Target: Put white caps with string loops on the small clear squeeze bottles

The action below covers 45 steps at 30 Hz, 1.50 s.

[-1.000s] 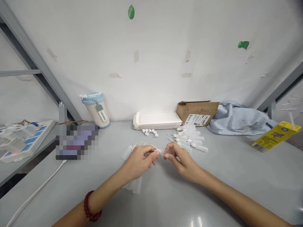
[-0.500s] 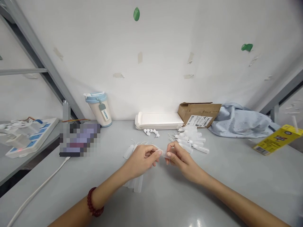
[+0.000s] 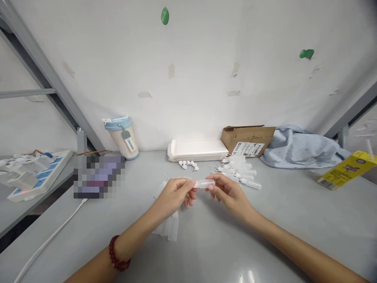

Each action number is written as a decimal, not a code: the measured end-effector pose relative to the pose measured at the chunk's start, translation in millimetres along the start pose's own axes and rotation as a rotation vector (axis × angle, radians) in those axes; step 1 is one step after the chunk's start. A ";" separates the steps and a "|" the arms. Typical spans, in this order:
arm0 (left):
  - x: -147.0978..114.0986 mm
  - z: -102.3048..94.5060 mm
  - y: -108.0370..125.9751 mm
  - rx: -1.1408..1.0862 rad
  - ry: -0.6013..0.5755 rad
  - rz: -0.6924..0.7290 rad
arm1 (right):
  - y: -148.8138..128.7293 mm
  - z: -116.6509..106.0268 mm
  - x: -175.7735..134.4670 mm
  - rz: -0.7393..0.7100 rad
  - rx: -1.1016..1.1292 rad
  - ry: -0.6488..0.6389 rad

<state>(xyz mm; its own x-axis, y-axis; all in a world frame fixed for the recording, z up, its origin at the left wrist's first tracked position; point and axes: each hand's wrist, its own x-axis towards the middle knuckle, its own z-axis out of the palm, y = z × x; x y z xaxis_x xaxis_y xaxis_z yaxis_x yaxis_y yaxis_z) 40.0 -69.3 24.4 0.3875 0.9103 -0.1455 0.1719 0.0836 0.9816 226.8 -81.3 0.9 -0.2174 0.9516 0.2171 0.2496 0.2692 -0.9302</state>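
The worktop (image 3: 265, 236) lies bare along its near edge; loose tubes (image 3: 240, 173) and a cardboard box (image 3: 249, 139) crowd the back edge.

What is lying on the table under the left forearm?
A few small clear plastic bottles lie on the table under the left forearm. The arm covers part of them, so their number cannot be told.

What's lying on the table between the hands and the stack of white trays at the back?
In the head view, a small cluster of white caps lies on the grey table, just before the white trays, beyond the left hand and right hand.
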 end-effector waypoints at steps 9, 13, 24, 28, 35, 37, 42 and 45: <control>-4.9 1.6 0.7 0.158 0.036 0.204 | -1.5 -2.1 0.0 -0.119 -0.112 0.039; -5.4 3.1 0.1 0.214 0.093 0.265 | -4.1 -1.3 2.7 -0.081 -0.078 0.005; -3.7 -3.0 3.7 0.007 -0.171 -0.009 | -0.8 -6.5 -4.5 -0.323 -0.380 0.053; -5.8 -2.1 3.6 -0.011 -0.194 0.017 | 0.9 -7.6 -4.1 -0.500 -0.544 0.024; -6.0 -1.2 -1.7 0.220 -0.146 0.106 | 1.6 -6.3 -3.9 -0.286 -0.438 -0.085; -6.2 0.1 -2.1 0.340 -0.108 0.166 | 2.8 -6.9 -2.9 -0.226 -0.409 -0.111; -6.4 3.8 -5.5 0.616 0.002 0.396 | 4.1 -9.6 -0.2 -0.208 -0.428 -0.123; -5.1 4.3 -7.7 0.611 0.030 0.395 | 4.1 -8.6 -0.2 -0.236 -0.459 -0.071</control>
<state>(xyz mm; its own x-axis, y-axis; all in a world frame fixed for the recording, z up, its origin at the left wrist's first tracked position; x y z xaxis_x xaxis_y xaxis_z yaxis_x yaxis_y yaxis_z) 40.6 -76.3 17.1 0.5014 0.8374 0.2177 0.5030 -0.4868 0.7142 236.0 -79.1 -0.4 -0.3776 0.8488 0.3700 0.5703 0.5280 -0.6293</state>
